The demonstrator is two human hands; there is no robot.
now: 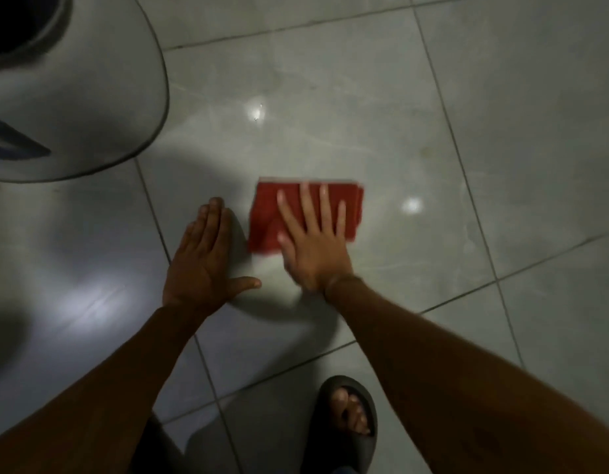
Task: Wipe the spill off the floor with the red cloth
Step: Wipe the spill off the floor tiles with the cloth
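Observation:
A folded red cloth (265, 213) lies flat on the grey tiled floor (381, 107) near the middle of the view. My right hand (313, 248) presses down on it with fingers spread, palm covering the cloth's lower right part. My left hand (202, 258) rests flat on the bare floor just left of the cloth, fingers together, thumb out, holding nothing. The tiles shine with light reflections, so I cannot make out a spill.
A large rounded white object with a dark rim (101, 107) fills the top left corner. My foot in a dark slide sandal (347, 415) stands at the bottom centre. Dark grout lines cross the floor diagonally.

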